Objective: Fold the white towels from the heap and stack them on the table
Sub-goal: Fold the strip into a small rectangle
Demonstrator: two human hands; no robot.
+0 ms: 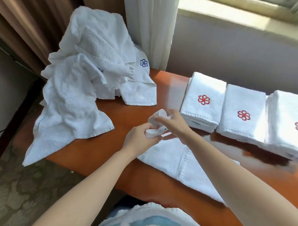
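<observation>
Orange table (162,89) beside curtains (149,24) and a sunlit window sill (226,14): towel heap (87,76) far left, folded stacks (241,110) right. At centre, left hand (138,139) and right hand (174,127), each grip holding one bunched towel (172,158)

white towels (82,78), red flower emblems (203,99), orange-brown table (98,151)

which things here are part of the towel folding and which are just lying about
Part of the job:
heap of unfolded towels
towel lying on the table, one end bunched in the left hand, with the right hand at that end too
three folded stacks

Just around:
brown curtain
white curtain
window sill
carpet
</observation>
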